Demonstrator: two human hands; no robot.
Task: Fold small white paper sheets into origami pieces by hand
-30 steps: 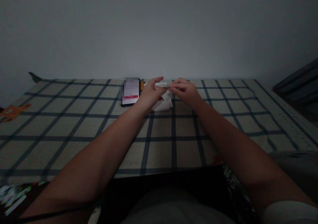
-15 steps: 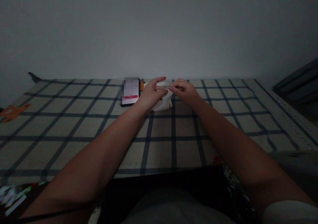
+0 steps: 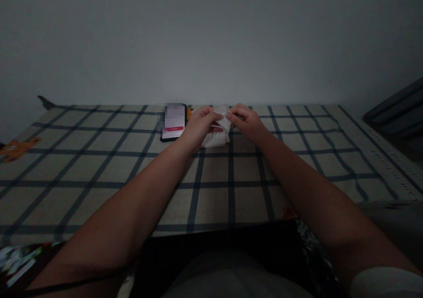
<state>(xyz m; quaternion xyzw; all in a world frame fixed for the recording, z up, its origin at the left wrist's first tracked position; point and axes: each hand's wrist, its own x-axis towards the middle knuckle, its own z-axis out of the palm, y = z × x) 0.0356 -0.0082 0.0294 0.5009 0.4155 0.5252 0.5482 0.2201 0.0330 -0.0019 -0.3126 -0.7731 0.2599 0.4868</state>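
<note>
From afar, I am pinching white paper (image 3: pixel 226 123) between left hand (image 3: pixel 200 123) and right hand (image 3: pixel 245 119), above the surface's (image 3: pixel 214 170) far side, right of the phone (image 3: pixel 174 123); uneven pulling, I am judging, could tear it

Phone (image 3: pixel 174 123) is obstructing passage left of the left hand (image 3: pixel 200 124); wall (image 3: pixel 211 38) is closing off the far side. Paper (image 3: pixel 226 124) is bridging the gap to the right hand (image 3: pixel 247 121). Rightward, cloth (image 3: pixel 299 136) is offering passage.
</note>
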